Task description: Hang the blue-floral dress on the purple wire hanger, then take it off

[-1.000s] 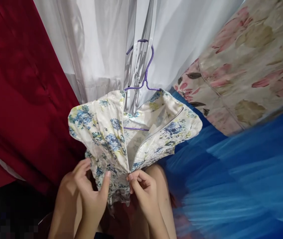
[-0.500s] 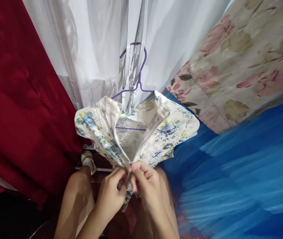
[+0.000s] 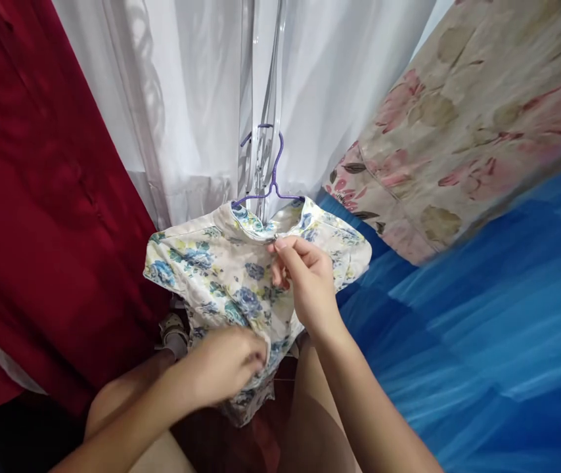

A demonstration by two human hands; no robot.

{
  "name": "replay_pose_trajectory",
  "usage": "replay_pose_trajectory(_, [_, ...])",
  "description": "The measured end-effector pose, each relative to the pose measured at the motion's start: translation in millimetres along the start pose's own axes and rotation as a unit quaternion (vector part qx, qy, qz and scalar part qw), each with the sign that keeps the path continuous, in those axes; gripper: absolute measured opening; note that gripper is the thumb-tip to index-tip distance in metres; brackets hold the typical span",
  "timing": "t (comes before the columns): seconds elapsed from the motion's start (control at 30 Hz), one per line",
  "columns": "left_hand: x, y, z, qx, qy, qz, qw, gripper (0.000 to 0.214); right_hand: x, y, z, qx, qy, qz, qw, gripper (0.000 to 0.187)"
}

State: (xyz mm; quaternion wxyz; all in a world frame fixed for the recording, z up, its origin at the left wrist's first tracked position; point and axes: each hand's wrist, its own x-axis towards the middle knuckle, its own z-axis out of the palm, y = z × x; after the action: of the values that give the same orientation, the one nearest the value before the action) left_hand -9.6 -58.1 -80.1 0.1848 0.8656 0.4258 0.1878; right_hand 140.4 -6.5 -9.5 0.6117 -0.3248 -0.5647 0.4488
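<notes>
A floral garment (image 3: 248,299), off-white with blue, green and yellow flowers, hangs on a purple hanger (image 3: 274,187). Its front is closed up to the round neckline. At the top of that closure, my right hand (image 3: 307,276) pinches a small metal zipper pull (image 3: 275,238), mostly covered by the fingertips. Lower on the garment, my left hand (image 3: 231,361) is curled and closed on the fabric, slightly blurred; its fingertips are partly hidden.
White curtains (image 3: 196,98) hang behind, with shiny strips around the hanger's hook. Red cloth (image 3: 39,230) drapes on the left. At the right are beige floral fabric (image 3: 438,151) and blue gathered fabric (image 3: 458,328). My bare legs (image 3: 317,401) are below the garment.
My right hand has moved up from low on the front to the neckline, and the V-shaped opening has closed. My left hand stays low on the garment. The hanger sits lower in view.
</notes>
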Motion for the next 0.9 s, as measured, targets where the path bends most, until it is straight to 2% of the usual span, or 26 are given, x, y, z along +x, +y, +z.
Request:
replay_pose_trajectory(0.03, [3,-1,-19.2,-0.032,0.078,-0.006,0.996,0.011,-5,1,0,-0.01,-0.006,-0.004,1.0,0.023])
replay_pose_trajectory(0.07, [7,-1,-39.2,-0.048,0.197,-0.017,0.979,0.013,-10,1,-1,-0.019,-0.01,-0.01,1.0,0.024])
replay_pose_trajectory(0.1, [12,1,-58.3,-0.049,0.279,-0.022,0.959,0.022,-13,0,-1,-0.026,-0.012,-0.018,0.999,0.024])
replay_pose_trajectory(0.13, [18,4,-74.9,-0.041,0.322,-0.007,0.946,0.031,-16,-2,-2,-0.033,-0.014,-0.027,0.999,0.024])
replay_pose_trajectory(0.17, [25,8,-87.9,-0.032,0.338,0.02,0.94,0.034,-17,-5,-2,-0.041,-0.015,-0.036,0.998,0.024])
replay_pose_trajectory(0.23, [37,16,-100.2,-0.011,0.321,0.092,0.943,0.026,-19,-9,-3,-0.055,-0.018,-0.046,0.997,0.024])
replay_pose_trajectory(0.3, [47,22,-96.4,0.002,0.324,0.14,0.936,0.016,-20,-8,-4,-0.07,-0.02,-0.05,0.996,0.026])
replay_pose_trajectory(0.33, [50,23,-90.7,0.004,0.344,0.148,0.927,0.016,-20,-6,-4,-0.082,-0.016,-0.054,0.995,0.027])
replay_pose_trajectory(0.43, [56,26,-71.2,0.0,0.415,0.141,0.899,0.016,-19,6,-5,-0.133,0.008,-0.087,0.987,0.026])
replay_pose_trajectory(0.5, [58,29,-63.6,-0.011,0.443,0.13,0.887,0.014,-17,15,-8,-0.164,0.014,-0.102,0.981,0.022])
replay_pose_trajectory(0.57, [59,31,-63.6,-0.038,0.484,0.111,0.867,0.013,-13,26,-13,-0.189,0.004,-0.094,0.977,0.022])
replay_pose_trajectory(0.63, [58,28,-70.6,-0.077,0.549,0.092,0.827,0.013,-12,39,-19,-0.196,-0.015,-0.061,0.979,0.025])
replay_pose_trajectory(0.73, [51,0,-88.1,-0.138,0.634,0.063,0.758,0.015,-20,59,-27,-0.155,-0.046,-0.001,0.987,0.03])
replay_pose_trajectory(0.83, [42,-51,-99.5,-0.246,0.654,-0.012,0.715,0.015,-38,68,-30,-0.128,-0.071,0.022,0.989,0.032])
replay_pose_trajectory(0.9, [39,-87,-95.9,-0.349,0.651,-0.071,0.671,0.012,-49,66,-29,-0.128,-0.095,0.021,0.987,0.033])
